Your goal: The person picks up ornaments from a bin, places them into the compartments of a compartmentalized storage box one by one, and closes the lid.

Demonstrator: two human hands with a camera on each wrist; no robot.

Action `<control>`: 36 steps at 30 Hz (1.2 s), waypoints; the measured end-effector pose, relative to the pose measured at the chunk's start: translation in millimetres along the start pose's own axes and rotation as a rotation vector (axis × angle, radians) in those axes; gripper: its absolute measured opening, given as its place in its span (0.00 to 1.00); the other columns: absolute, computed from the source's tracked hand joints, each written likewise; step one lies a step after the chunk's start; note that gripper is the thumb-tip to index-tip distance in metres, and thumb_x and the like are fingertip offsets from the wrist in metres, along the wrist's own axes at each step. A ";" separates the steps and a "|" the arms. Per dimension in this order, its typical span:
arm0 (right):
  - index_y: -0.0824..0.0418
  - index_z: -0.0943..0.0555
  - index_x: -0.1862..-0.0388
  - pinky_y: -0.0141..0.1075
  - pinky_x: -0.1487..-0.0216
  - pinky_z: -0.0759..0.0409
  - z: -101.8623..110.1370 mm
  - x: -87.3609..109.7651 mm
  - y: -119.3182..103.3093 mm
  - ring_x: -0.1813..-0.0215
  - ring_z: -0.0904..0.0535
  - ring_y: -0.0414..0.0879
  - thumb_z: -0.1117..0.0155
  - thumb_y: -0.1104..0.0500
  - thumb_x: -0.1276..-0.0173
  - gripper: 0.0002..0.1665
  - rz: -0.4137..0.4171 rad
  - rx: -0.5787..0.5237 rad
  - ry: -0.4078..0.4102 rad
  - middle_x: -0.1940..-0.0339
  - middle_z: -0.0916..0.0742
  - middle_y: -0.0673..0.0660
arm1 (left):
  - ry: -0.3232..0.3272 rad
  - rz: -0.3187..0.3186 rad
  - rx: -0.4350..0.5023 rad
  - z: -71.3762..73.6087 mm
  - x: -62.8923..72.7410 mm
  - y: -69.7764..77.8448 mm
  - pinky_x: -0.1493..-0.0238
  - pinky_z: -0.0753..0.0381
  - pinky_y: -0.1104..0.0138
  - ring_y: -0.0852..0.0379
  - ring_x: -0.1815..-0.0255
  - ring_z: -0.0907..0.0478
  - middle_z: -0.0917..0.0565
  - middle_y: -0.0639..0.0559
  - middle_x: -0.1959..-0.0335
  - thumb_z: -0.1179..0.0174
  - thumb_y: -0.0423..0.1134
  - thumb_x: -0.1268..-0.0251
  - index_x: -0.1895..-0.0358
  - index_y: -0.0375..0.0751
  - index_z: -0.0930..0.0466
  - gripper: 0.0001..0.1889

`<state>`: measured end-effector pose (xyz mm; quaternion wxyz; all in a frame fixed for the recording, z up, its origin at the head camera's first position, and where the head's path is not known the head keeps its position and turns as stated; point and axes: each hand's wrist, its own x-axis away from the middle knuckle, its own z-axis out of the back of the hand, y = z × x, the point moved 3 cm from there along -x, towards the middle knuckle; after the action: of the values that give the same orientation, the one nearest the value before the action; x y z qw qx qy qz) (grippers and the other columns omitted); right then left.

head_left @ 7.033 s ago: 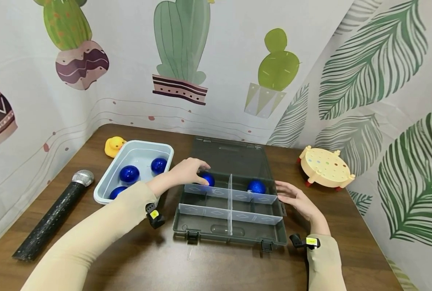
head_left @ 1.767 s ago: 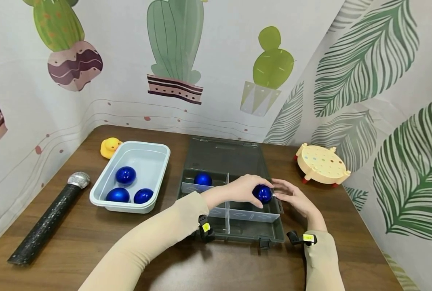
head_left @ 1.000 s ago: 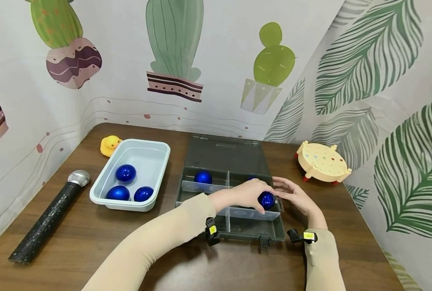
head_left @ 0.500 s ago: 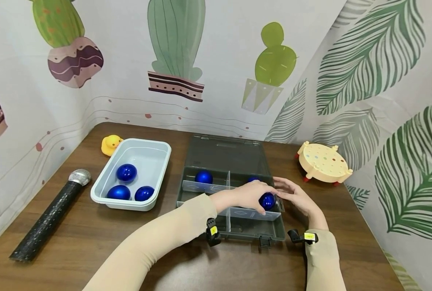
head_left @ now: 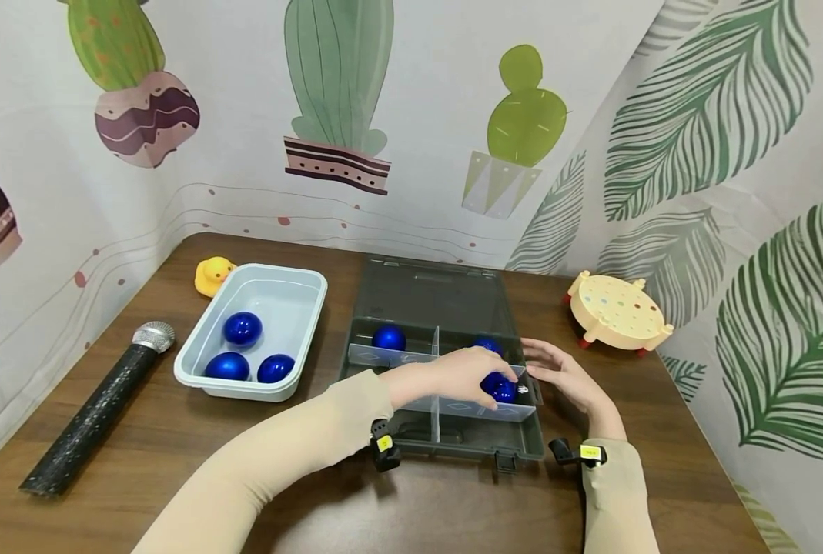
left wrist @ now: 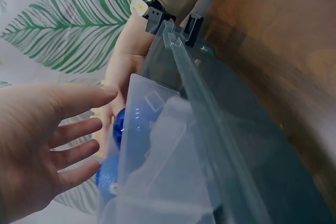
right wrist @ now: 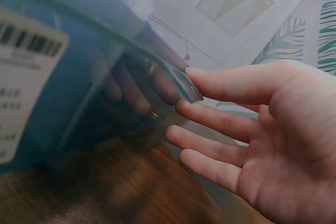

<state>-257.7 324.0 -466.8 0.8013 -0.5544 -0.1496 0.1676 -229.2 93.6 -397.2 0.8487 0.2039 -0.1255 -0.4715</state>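
A grey see-through divider box (head_left: 446, 292) lies with its lid folded back. My left hand (head_left: 456, 377) is over its right middle compartment, fingers spread loosely around a glossy blue bauble (head_left: 503, 390). In the left wrist view, the fingertips (left wrist: 92, 169) stand apart from the baubles. Behind that compartment sits a glittery blue bauble (head_left: 487, 343). The back left compartment holds a matte blue bauble (head_left: 389, 337). My right hand (head_left: 567, 377) touches the box's right side; in the right wrist view its thumb and forefinger meet the rim, the other fingers extended.
Left of the box, a pale blue tray (head_left: 319, 296) holds three blue baubles. A yellow rubber duck (head_left: 213, 276) stands by its far corner, and a black microphone (head_left: 99, 412) lies farther left. At the back right is a cream toy table (head_left: 619, 312) with red feet. Patterned cloth hangs behind.
My left hand left the matte bauble, brought the glossy one from the tray to the right middle compartment, and has now loosened and drawn slightly left. My right hand has stayed at the box's side.
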 end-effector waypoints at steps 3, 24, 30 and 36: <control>0.70 0.41 0.27 0.26 0.45 0.24 0.0 0.0 0.7 0.45 0.23 0.34 0.45 0.63 0.27 0.34 -0.008 0.003 0.005 0.33 0.31 0.78 | -0.008 0.001 0.003 6.1 12.4 -3.0 0.33 0.30 0.67 0.58 0.34 0.27 0.21 0.56 0.38 0.34 0.46 0.37 0.37 0.48 0.23 0.24; 0.73 0.42 0.27 0.25 0.46 0.24 -2.6 1.3 -1.5 0.47 0.22 0.31 0.45 0.64 0.27 0.33 0.004 -0.017 0.008 0.33 0.31 0.80 | 0.168 0.105 0.001 107.2 113.3 -77.7 0.37 0.26 0.53 0.46 0.38 0.24 0.21 0.45 0.39 0.34 0.40 0.38 0.41 0.40 0.22 0.22; 0.71 0.41 0.27 0.26 0.46 0.23 -2.4 1.7 -0.8 0.46 0.22 0.33 0.44 0.63 0.27 0.33 -0.005 -0.017 0.016 0.34 0.31 0.79 | 0.268 0.218 0.015 127.9 153.9 -109.4 0.40 0.24 0.49 0.41 0.39 0.25 0.21 0.41 0.40 0.32 0.39 0.40 0.41 0.36 0.22 0.24; 0.70 0.40 0.27 0.26 0.46 0.23 -1.4 1.8 1.0 0.46 0.22 0.33 0.43 0.62 0.28 0.33 -0.013 0.000 0.026 0.37 0.23 0.64 | 0.310 0.333 0.019 135.9 199.7 -140.2 0.40 0.26 0.45 0.38 0.39 0.26 0.21 0.36 0.42 0.33 0.37 0.40 0.41 0.34 0.23 0.23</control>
<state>-255.6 323.9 -468.1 0.8043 -0.5556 -0.1428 0.1549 -284.7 -173.5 -337.9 0.9221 0.2583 -0.0301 -0.2867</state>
